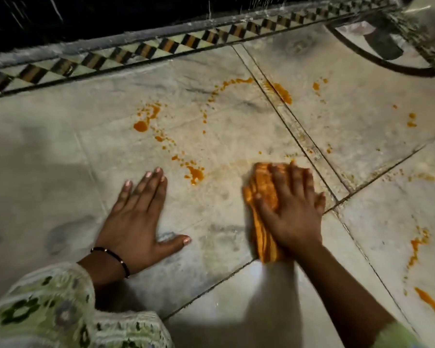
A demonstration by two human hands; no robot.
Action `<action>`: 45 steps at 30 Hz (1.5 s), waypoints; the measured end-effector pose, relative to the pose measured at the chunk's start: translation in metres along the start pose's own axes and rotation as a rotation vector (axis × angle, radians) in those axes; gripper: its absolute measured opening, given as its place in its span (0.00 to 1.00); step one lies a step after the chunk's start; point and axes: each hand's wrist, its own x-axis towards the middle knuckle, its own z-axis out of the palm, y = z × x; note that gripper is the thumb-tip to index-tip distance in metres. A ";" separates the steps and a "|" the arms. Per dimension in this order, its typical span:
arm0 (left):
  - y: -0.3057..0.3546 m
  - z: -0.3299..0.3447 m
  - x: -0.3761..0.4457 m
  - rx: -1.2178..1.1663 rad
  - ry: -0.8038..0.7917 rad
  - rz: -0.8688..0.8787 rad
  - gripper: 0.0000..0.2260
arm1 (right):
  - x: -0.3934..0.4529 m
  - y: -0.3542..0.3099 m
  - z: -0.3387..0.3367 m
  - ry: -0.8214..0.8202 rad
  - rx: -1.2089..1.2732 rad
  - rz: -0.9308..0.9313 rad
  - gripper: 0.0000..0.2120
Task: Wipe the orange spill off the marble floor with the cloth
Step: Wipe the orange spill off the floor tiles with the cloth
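An orange spill [195,173] lies in drops and smears across the pale marble floor [226,126], with blobs at the left [140,126], near a tile joint [283,92] and at the lower right [431,306]. My right hand [290,209] presses flat with straight fingers on a folded orange cloth [263,197] in the middle of the floor. To its left, my left hand [138,217] rests flat on the bare marble, fingers spread, holding nothing.
A checkered black, orange and white tile border [161,46] runs along the far edge below a dark wall. A dark curved inlay [377,59] sits at the top right. Dark joints [312,156] cross the floor.
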 end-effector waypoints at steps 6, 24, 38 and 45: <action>-0.001 -0.002 0.001 0.009 -0.007 0.003 0.49 | 0.067 -0.107 0.007 0.010 0.027 -0.179 0.38; 0.001 0.000 -0.002 -0.046 0.054 -0.181 0.59 | 0.012 -0.112 0.016 -0.034 -0.049 -0.600 0.30; 0.000 0.004 -0.001 -0.007 0.031 -0.166 0.59 | 0.055 -0.108 0.007 -0.075 -0.143 -0.865 0.31; 0.001 0.001 -0.001 -0.026 0.030 -0.162 0.59 | 0.028 -0.005 -0.004 0.061 -0.015 -0.243 0.30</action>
